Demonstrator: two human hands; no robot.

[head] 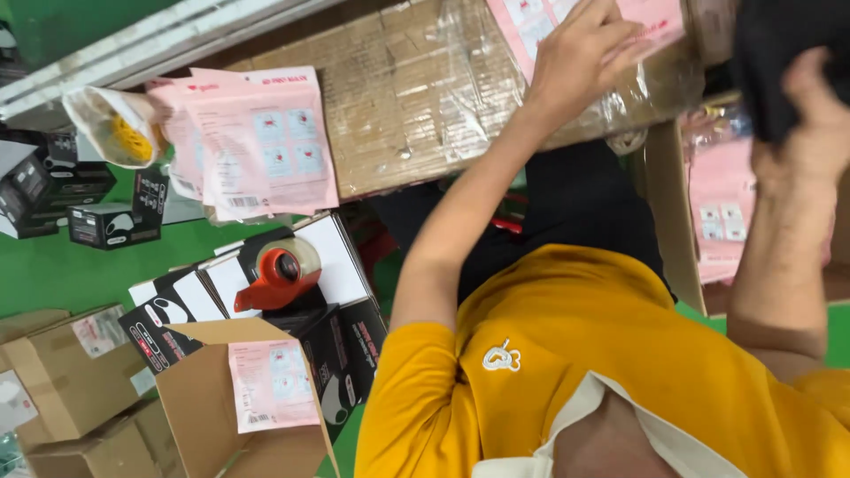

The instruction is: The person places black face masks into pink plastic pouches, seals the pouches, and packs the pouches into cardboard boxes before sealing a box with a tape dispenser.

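Note:
My left hand (580,57) reaches forward and rests flat on a pink flat packet (655,22) that lies on a large plastic-wrapped cardboard box (416,97). My right hand (810,119) is raised at the far right, its fingers closed on a black object (779,49) whose kind I cannot tell. Below both arms I see my yellow shirt (575,354).
A stack of pink packets (257,142) lies left of the big box. A red tape dispenser (279,274) sits on black-and-white small boxes (177,310). An open carton (221,407) holds a pink packet. Another open carton (673,221) with pink packets is at right. Green floor around.

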